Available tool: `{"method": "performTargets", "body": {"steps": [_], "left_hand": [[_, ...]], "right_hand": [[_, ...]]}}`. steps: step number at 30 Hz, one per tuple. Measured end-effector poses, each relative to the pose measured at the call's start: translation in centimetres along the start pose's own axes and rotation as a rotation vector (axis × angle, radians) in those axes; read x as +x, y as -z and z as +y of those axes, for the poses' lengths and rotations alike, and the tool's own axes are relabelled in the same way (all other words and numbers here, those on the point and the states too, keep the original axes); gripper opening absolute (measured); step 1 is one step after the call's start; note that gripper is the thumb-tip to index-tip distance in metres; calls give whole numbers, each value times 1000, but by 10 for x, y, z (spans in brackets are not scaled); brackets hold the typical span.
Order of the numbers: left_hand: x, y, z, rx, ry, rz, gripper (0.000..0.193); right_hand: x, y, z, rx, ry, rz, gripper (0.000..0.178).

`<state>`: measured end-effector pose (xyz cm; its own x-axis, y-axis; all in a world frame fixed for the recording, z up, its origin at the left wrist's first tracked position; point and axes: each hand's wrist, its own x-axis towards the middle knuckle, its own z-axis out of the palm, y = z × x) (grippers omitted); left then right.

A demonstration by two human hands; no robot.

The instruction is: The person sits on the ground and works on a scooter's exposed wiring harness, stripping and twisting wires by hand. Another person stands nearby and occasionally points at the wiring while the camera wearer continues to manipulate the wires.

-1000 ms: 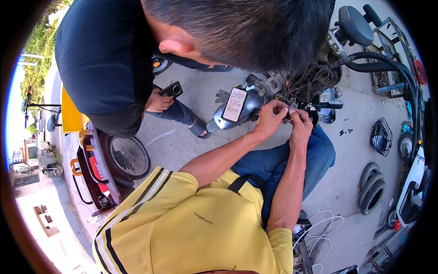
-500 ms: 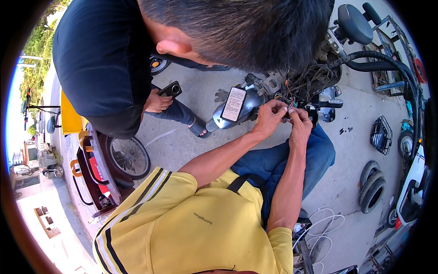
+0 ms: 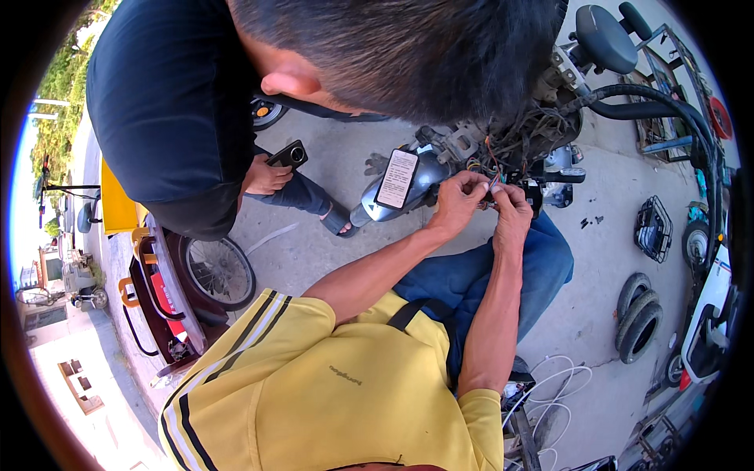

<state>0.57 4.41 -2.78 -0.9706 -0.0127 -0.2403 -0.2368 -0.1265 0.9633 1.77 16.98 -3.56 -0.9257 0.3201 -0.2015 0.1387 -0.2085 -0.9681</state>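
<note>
1. The person's left hand (image 3: 455, 207) is closed, thumb and fingers pinched on thin, flexible, multicoloured wires (image 3: 495, 173); the right hand (image 3: 512, 213) pinches at the same bunch just beside it. Which strand each holds is too small to tell.
2. Beyond the slim strands sits a dark, matted tangle of cables (image 3: 554, 124). To their left, a smooth, curved silver-grey fender (image 3: 429, 174) bears a flat, rectangular phone with a lit screen (image 3: 397, 179).
3. Pale, stained concrete (image 3: 577, 271) spreads beneath; on the right are a black wire basket (image 3: 653, 229) and round black rubber tyres (image 3: 639, 328). A person in a dark shirt (image 3: 161, 102) leans in from the far left, gripping a black phone (image 3: 289, 155).
4. The wires' long axis runs roughly near to far, pointing toward the tangle; the fingers hide their near ends.
</note>
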Motion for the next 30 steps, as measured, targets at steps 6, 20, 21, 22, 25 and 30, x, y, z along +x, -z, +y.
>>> {"method": "performTargets", "body": {"steps": [6, 20, 21, 22, 25, 30], "left_hand": [[2, 5, 2, 35, 33, -20, 17], [2, 22, 10, 3, 89, -218, 22], [2, 23, 9, -5, 78, -221, 23], [3, 23, 6, -13, 68, -225, 24], [3, 21, 7, -28, 54, -255, 26], [26, 35, -57, 60, -228, -271, 27]], "right_hand": [[-3, -4, -8, 8, -47, -17, 16], [1, 5, 1, 74, -83, -72, 16], [1, 6, 1, 83, -87, -75, 16], [1, 6, 1, 91, -92, -79, 16], [1, 8, 0, 115, -90, -83, 16], [-1, 4, -6, 122, -81, -95, 16]]}}
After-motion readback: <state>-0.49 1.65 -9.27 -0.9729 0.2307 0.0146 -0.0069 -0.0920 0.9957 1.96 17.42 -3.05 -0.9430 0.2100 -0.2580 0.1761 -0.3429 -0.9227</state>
